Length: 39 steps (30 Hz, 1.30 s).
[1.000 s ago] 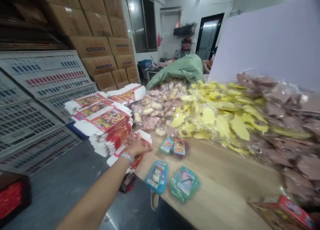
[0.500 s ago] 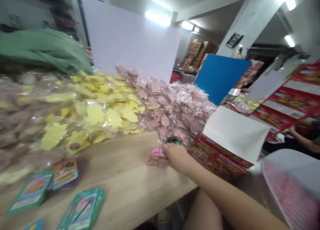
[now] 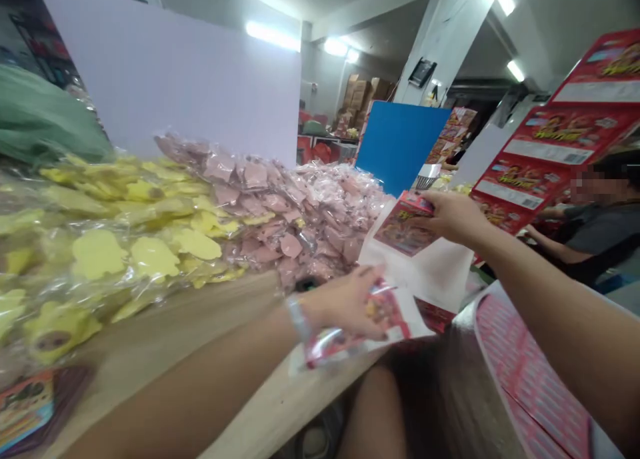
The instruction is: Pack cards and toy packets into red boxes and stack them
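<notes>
Carton (image 3: 415, 276) rose between left hand (image 3: 345, 302) and right hand (image 3: 455, 216).

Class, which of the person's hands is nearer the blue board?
The right hand is nearer, just below and to the right of the blue board; the left hand is farther, lower down and slightly left of it.

Here I can count one left grip (image 3: 345, 302), one right grip (image 3: 453, 216), one printed carton blank (image 3: 403, 229) between them, one wristband (image 3: 299, 318), one pile of yellow bagged pieces (image 3: 125, 246), one pile of pink bagged pieces (image 3: 280, 219), one green sack (image 3: 40, 116), one blue board (image 3: 400, 146), and one seated co-worker (image 3: 595, 236).
</notes>
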Each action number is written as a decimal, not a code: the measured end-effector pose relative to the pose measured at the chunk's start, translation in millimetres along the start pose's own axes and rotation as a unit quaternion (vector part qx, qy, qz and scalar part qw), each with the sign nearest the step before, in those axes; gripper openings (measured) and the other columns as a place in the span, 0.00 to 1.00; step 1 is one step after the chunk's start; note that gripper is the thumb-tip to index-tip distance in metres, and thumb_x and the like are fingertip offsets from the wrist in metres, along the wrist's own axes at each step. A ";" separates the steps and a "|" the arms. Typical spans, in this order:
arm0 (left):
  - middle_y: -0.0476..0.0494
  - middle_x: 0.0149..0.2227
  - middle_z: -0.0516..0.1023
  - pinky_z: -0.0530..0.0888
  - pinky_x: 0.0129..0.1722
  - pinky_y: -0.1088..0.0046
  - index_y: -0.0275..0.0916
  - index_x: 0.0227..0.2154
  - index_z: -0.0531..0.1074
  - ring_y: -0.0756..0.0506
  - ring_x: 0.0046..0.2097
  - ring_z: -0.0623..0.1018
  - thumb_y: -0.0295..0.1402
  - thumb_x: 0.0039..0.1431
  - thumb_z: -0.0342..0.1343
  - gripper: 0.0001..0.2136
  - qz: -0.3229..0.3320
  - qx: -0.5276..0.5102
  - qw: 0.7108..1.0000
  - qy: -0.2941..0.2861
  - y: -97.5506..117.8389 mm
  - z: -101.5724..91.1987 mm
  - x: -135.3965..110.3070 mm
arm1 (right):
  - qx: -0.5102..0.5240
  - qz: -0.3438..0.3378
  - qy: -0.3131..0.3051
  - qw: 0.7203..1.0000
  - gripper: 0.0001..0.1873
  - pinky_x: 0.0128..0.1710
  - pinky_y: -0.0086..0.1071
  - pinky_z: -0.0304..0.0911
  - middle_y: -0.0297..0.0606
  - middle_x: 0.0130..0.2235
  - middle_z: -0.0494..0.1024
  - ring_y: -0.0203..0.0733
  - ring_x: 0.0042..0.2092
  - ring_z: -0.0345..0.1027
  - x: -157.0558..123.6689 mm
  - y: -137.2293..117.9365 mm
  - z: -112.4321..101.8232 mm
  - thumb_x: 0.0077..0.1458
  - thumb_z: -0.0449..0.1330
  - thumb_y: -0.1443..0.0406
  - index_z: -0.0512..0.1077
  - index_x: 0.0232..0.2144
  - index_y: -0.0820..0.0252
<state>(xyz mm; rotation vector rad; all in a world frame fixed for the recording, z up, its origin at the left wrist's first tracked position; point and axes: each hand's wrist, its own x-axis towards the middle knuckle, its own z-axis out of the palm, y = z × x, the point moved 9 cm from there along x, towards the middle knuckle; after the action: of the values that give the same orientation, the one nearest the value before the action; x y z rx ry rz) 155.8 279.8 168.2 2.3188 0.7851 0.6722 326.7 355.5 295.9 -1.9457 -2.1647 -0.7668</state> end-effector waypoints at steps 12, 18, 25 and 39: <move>0.40 0.47 0.64 0.69 0.44 0.65 0.40 0.59 0.44 0.37 0.45 0.71 0.46 0.34 0.59 0.47 0.088 0.062 0.966 -0.236 -10.9 67.5 70.6 | 0.030 -0.009 -0.057 0.998 0.31 0.25 0.30 0.54 0.40 0.39 0.74 0.46 0.33 0.69 32.4 26.2 101.6 0.47 0.57 0.51 0.57 0.51 0.56; 0.41 0.46 0.64 0.69 0.45 0.64 0.40 0.59 0.46 0.38 0.44 0.72 0.44 0.35 0.61 0.47 0.122 0.056 0.960 -0.247 -11.0 62.7 68.6 | -0.089 -0.059 -0.002 0.994 0.29 0.22 0.30 0.46 0.45 0.39 0.73 0.47 0.33 0.67 32.2 7.7 91.9 0.52 0.49 0.47 0.62 0.47 0.61; 0.43 0.43 0.64 0.68 0.46 0.65 0.41 0.58 0.48 0.40 0.43 0.72 0.42 0.35 0.62 0.45 0.141 0.036 0.954 -0.262 -14.1 53.9 64.6 | -0.158 -0.072 0.100 0.980 0.27 0.30 0.35 0.47 0.47 0.31 0.71 0.48 0.34 0.63 14.1 -0.8 86.9 0.56 0.43 0.49 0.68 0.35 0.67; 0.38 0.48 0.63 0.67 0.48 0.64 0.36 0.59 0.46 0.37 0.47 0.70 0.45 0.35 0.61 0.47 0.138 0.043 0.950 -0.277 -12.8 56.0 62.4 | -0.026 -0.189 -0.117 0.975 0.22 0.34 0.32 0.60 0.47 0.41 0.74 0.43 0.39 0.68 -56.0 -46.5 141.5 0.56 0.45 0.74 0.61 0.52 0.65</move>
<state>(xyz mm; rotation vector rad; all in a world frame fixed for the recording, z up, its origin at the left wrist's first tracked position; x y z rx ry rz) 229.2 308.9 137.3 2.5383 0.2380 0.0716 324.1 367.4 137.3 -1.7431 -2.7331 -0.6762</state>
